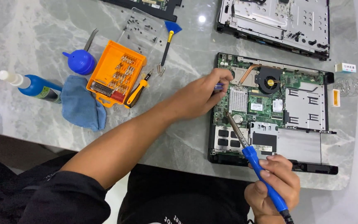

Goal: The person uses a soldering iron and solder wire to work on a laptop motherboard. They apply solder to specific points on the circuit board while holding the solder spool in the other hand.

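My right hand [275, 182] has its fingers wrapped around a blue-handled soldering iron [253, 155], tip resting on the opened laptop's green circuit board [266, 101]. My left hand [201, 95] reaches over the board's left edge, fingers pinching a small bluish tool I cannot identify. To the left on the grey counter [30, 37] lie one orange bit case [114, 74], one screwdriver [137, 92], one blue cloth [81, 105], one blue bottle [32, 86] and one blue blower [79, 61].

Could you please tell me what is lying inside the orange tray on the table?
The orange tray holds rows of small metal screwdriver bits, with a dark and red strip along its lower edge. Whatever lies beneath the bits cannot be seen.
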